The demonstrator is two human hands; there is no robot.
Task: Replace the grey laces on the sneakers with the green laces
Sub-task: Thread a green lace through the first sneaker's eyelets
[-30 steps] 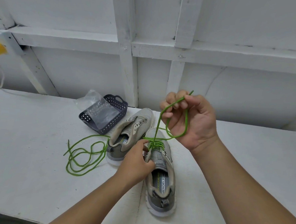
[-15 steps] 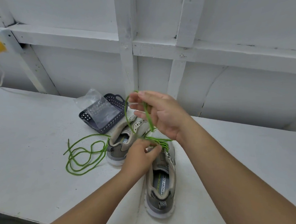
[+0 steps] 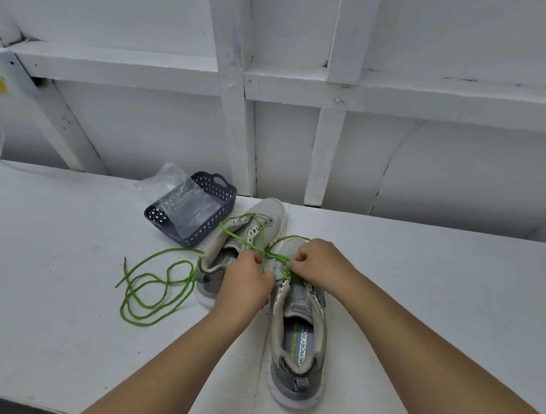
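Right over the nearer sneaker [image 3: 300,307], both hands are at the eyelets: the right hand [image 3: 317,265] has its fingers curled, pinching the green lace [image 3: 250,240] where it bunches at the lacing, and the left hand [image 3: 248,283] is curled too, gripping a strand of the same lace that runs up and away from it. That lace loops back across the second sneaker [image 3: 254,225], which lies just behind and to the left, its eyelets bare. Beside that shoe a second green lace [image 3: 152,282] sprawls in loose coils on the white desk [image 3: 54,257]. Further back, near the wall, a dark perforated basket [image 3: 201,209] sits tilted with a clear plastic bag [image 3: 176,194] lying in it.
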